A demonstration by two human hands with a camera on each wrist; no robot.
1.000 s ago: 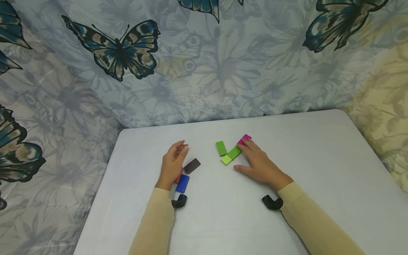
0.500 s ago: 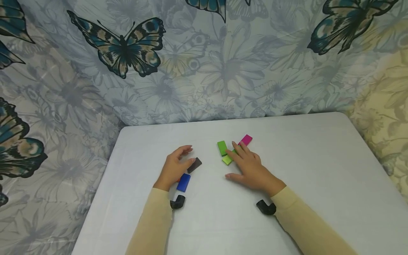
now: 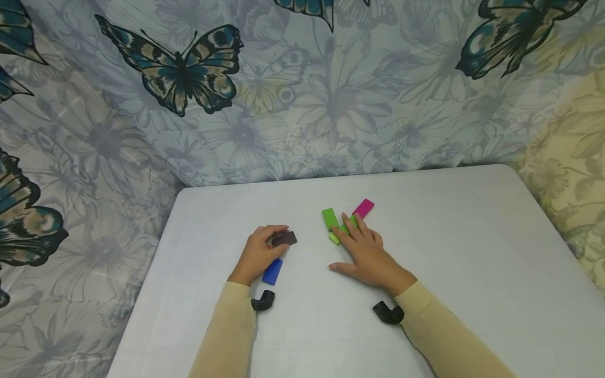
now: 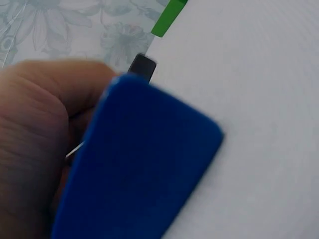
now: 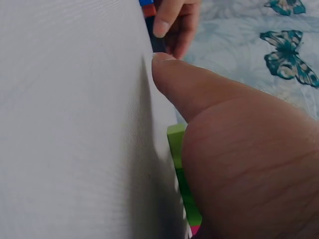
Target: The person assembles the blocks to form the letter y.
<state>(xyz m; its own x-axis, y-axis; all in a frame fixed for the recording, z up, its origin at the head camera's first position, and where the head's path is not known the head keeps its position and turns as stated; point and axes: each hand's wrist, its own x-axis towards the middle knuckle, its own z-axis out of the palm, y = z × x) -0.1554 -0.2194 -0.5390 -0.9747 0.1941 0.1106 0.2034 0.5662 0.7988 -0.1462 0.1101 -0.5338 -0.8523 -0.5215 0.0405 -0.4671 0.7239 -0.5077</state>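
Note:
My left hand (image 3: pixel 257 256) pinches a dark brown block (image 3: pixel 286 238) between the thumb on the near side and the fingers on the far side. A blue block (image 3: pixel 272 272) lies just below that thumb and looms large in the left wrist view. Only a sliver of an orange-red block (image 3: pixel 270 247) shows beside the brown one; the hand hides the rest. With fingers spread, my right hand (image 3: pixel 366 257) lies over a green block (image 3: pixel 350 224), its fingertips at that block and a lime block (image 3: pixel 334 238). Its thumb points left, apart from the blocks.
Another green block (image 3: pixel 330 219) touches the lime end of the right-hand row, and a magenta block (image 3: pixel 364 208) continues the row at the far end. The white table (image 3: pixel 472 236) meets a butterfly-patterned cloth (image 3: pixel 331 131) at its back edge. Black wrist mounts (image 3: pixel 388 313) sit by both cuffs.
My left hand has closed its thumb and fingers on the brown block, which has turned slightly. My right hand has slid left and nearer, from the magenta block to the green and lime ones.

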